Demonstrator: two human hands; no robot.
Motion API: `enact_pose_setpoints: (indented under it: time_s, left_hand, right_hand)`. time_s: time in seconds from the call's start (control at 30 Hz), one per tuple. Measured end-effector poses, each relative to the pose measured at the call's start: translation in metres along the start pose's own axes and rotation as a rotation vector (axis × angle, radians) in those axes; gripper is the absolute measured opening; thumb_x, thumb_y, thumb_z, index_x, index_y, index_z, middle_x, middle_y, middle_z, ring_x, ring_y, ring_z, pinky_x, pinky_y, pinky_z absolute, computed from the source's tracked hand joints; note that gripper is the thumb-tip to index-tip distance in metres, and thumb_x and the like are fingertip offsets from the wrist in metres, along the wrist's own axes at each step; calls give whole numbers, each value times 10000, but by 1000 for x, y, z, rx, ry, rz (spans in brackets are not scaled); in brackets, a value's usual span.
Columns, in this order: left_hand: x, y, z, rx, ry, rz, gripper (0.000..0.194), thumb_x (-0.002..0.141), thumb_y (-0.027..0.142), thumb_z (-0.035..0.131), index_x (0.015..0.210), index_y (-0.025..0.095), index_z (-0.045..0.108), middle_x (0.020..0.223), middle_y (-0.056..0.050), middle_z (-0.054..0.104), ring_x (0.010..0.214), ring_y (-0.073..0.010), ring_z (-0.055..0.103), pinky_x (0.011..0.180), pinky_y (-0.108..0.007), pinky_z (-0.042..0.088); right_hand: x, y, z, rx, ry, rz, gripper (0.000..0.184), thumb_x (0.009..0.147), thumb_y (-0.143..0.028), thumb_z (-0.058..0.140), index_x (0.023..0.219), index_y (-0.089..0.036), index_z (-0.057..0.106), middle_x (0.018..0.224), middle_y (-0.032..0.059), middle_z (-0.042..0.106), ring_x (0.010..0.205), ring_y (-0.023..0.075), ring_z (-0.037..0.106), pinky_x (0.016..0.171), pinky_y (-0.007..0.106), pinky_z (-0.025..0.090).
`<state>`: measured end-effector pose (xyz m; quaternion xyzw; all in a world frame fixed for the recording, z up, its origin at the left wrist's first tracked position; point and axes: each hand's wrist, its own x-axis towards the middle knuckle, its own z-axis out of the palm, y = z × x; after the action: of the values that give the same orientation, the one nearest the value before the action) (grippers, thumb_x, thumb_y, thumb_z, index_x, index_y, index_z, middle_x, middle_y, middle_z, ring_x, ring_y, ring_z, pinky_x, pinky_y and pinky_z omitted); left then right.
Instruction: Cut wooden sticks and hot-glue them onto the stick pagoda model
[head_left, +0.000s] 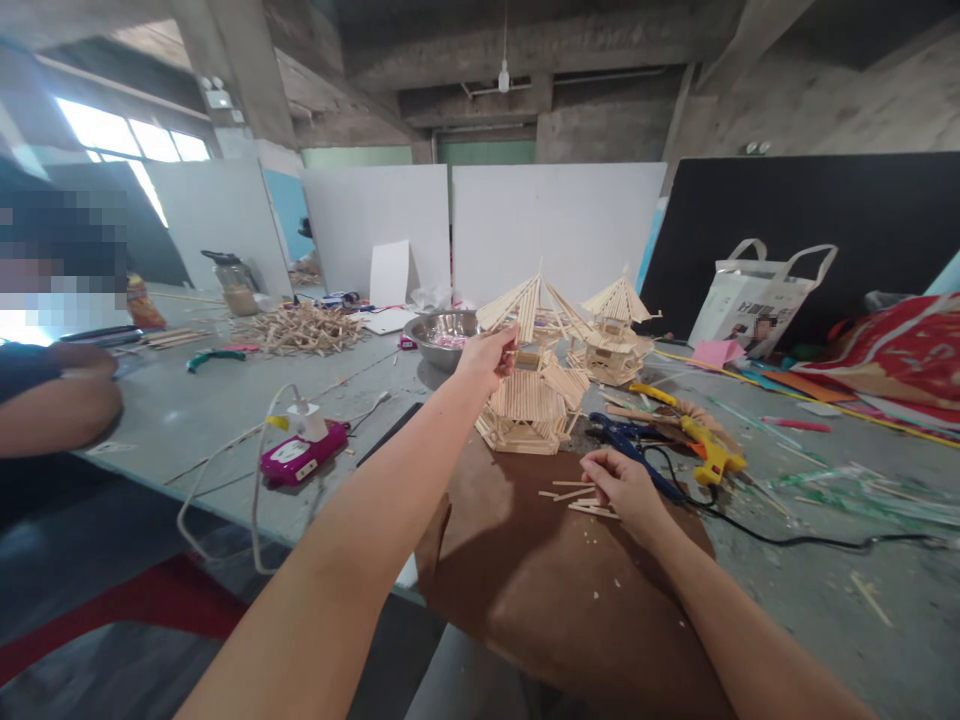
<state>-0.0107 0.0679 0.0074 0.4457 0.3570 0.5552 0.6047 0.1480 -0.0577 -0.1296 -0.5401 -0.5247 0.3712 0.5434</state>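
A two-tier model pavilion of wooden sticks [531, 400] stands at the far edge of a brown cardboard sheet [555, 590]. My left hand [486, 362] reaches out and pinches the lower edge of its fan-shaped roof [517, 305]. My right hand [626, 487] rests on the cardboard with fingers curled over a few loose short sticks [581, 498]. A second, smaller stick pavilion [616, 340] stands just behind to the right.
A yellow glue gun [709, 452] with a black cord and blue-handled pliers [626, 435] lie right of my hand. A steel bowl [446, 335], a stick pile [304, 328], a pink power strip [304, 455] and a white bag [757, 295] sit around. Another person's arm [56, 405] rests at left.
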Motion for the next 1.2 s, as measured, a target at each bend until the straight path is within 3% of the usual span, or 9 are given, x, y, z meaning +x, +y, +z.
enact_pose_setpoints:
  time_s: [0.47,0.63,0.83,1.0,1.1,1.2]
  left_hand:
    - [-2,3,-2,33,-12,-63,188,585,261,660,627,144,520,453,9,538,279,-39,368,295,-159,219]
    - [-4,4,0,-66,-39,-99,166,625,225,633,604,136,494,436,21,512,286,-23,350,297,-142,217]
    - [-30,1,-14,-220,-74,-99,152,677,179,570,603,136,444,413,56,445,284,-3,314,298,-127,209]
    - [-82,-29,-28,-211,-79,95,215,598,255,644,725,169,493,444,79,457,287,-7,327,301,-135,215]
    - [-103,-54,-21,-94,-199,-3,266,579,312,653,754,172,510,435,75,464,279,-15,322,299,-147,214]
    - [-107,-70,-8,68,-339,-94,263,587,313,648,762,153,534,444,61,477,291,-13,328,300,-147,198]
  right_hand:
    - [-1,0,0,-5,12,-11,303,626,-456,569,691,-162,537,548,-9,534,356,67,377,356,214,309]
    - [-1,-1,-1,-2,14,-17,294,628,-446,571,683,-159,540,547,-8,538,354,61,374,354,208,298]
    - [-2,-2,-1,17,10,-4,277,626,-429,570,687,-160,539,544,-16,537,353,60,376,357,206,297]
    - [-2,-8,0,27,13,7,285,617,-439,573,660,-160,532,538,-20,536,347,56,372,354,205,299]
    - [-2,-16,-5,124,15,-25,298,643,-455,549,691,-162,529,569,-18,543,353,50,379,353,199,294]
    - [-1,-24,-12,265,7,-89,307,685,-471,502,754,-173,522,609,-20,544,372,48,400,365,194,306]
